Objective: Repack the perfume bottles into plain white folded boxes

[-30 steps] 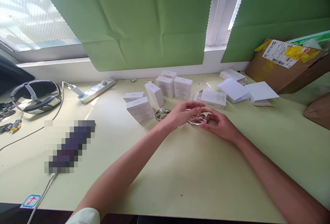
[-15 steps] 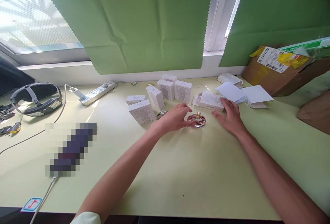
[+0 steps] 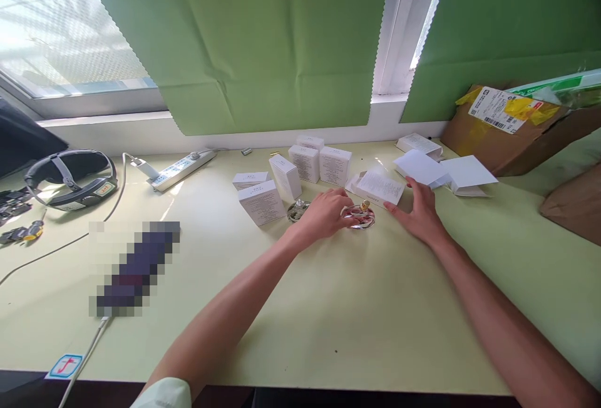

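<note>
My left hand (image 3: 328, 213) is closed on the left side of a pinkish glass perfume bottle (image 3: 359, 216) with a gold neck, low over the table. Another glass bottle (image 3: 297, 209) stands just behind my left wrist, partly covered by it. My right hand (image 3: 420, 213) is open at the right end of a white printed box (image 3: 377, 188), with thumb and fingers apart. This box lies on the table, and a flap sticks out at its left end. Whether the right fingertips touch it, I cannot tell.
Several upright white boxes (image 3: 334, 166) stand behind my left hand. White cartons and folded card (image 3: 422, 167) lie to the right, before a brown cardboard box (image 3: 498, 120). On the left are a power strip (image 3: 183, 169), a headset (image 3: 70, 179) and a blurred-out dark object (image 3: 138, 270).
The printed box has turned, now showing more of its broad face. The perfume bottle has tilted slightly, with my left fingers further over it. My right hand's fingers have come off the box's top.
</note>
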